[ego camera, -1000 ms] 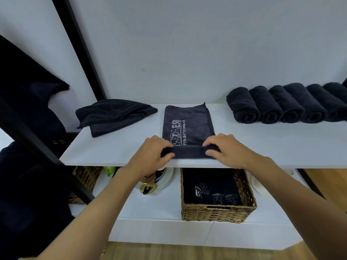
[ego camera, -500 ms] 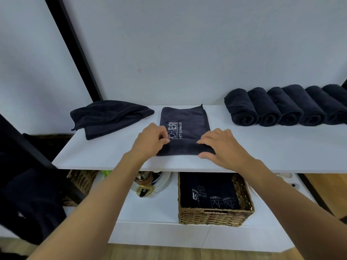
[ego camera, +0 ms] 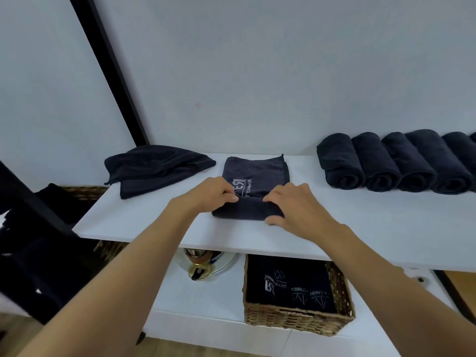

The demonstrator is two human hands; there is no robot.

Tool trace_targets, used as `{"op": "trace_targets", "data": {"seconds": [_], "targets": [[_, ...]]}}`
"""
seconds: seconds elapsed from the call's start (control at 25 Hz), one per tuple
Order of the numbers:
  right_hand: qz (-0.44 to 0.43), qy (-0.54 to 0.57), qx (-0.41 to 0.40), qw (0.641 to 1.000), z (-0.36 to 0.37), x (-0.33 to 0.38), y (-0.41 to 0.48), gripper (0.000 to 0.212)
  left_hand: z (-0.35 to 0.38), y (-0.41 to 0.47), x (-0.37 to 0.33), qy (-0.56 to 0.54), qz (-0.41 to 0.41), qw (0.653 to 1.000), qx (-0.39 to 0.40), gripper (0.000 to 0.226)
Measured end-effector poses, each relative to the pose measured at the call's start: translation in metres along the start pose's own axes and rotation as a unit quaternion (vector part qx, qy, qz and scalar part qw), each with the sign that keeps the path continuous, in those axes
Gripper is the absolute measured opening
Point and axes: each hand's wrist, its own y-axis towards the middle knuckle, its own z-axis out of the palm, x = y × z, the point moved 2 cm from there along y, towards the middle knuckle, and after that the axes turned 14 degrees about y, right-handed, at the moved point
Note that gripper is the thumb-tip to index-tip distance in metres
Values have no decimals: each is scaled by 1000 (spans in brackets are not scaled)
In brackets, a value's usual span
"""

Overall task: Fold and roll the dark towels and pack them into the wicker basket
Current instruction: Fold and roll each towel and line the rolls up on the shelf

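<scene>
At frame centre, the left hand and right hand each grasped the rolled near end of a dark printed towel lying on the white shelf. The wicker basket sat below, lower right.

White upper shelf ran left to right against pale wall. Black bar crossed wall diagonally at far left. Lower white shelf sat beneath; on it, left, glass dish held copper-and-gold object (kind unclear, partly hidden). Wood floor showed at right.
</scene>
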Motion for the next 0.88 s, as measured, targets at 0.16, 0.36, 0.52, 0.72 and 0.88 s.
{"op": "trace_targets", "data": {"seconds": [0.16, 0.36, 0.52, 0.72, 0.88], "targets": [[86, 181, 58, 978, -2, -23, 25, 30, -9, 9, -4, 12, -5, 998, -69, 29], [164, 206, 140, 954, -9, -37, 65, 30, -1, 1, -12, 131, 76, 978, -144, 38], [39, 53, -5, 998, -8, -14, 59, 22, -8, 38, 3, 12, 64, 998, -15, 32], [65, 116, 25, 991, 5, -27, 64, 32, -13, 59, 11, 9, 65, 996, -61, 32], [150, 277, 86, 945, -2, -47, 97, 17, 7, 39, 1, 230, 156, 921, -275, 58]]}}
